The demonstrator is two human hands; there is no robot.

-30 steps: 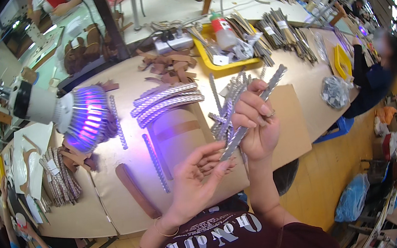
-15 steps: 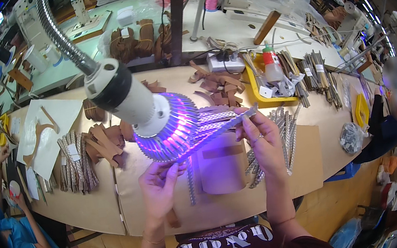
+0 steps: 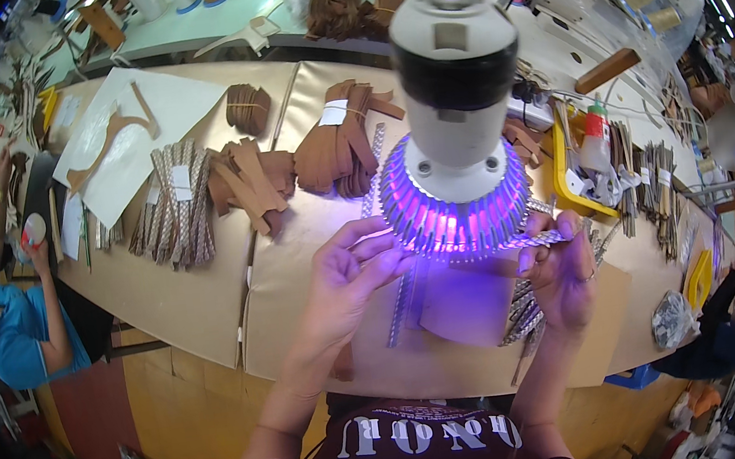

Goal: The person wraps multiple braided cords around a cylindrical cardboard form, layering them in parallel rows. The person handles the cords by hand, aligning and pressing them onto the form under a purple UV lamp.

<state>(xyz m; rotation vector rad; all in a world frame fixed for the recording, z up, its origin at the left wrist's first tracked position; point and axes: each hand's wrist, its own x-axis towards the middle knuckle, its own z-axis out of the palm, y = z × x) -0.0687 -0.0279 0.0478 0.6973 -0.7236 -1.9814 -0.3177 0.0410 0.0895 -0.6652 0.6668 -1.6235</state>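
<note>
My right hand (image 3: 564, 271) pinches the end of a pale braided strap (image 3: 545, 239) just right of a glowing purple lamp (image 3: 453, 219). On the lamp's left side, my left hand (image 3: 354, 272) has thumb and fingers pressed together at the strap's other end. The lamp's finned head hides the strap's middle. Below the lamp, a brown panel (image 3: 464, 305) lies on the table, lit purple. Another braided strap (image 3: 402, 308) lies flat beside it, below my left fingertips. A bunch of braided straps (image 3: 524, 311) sits partly under my right hand.
Left of me lie bundled braided straps (image 3: 176, 198), brown strips (image 3: 252, 184) and a tied brown bundle (image 3: 340, 141). A yellow tray (image 3: 564, 182) with a red-and-white bottle (image 3: 593, 139) stands to the right. A co-worker in blue (image 3: 25, 317) sits at the left.
The view has swung left, so the lamp appears further right. The strap, earlier slanting up to my right hand, is now nearly level, and both hands hold it close to the lamp.
</note>
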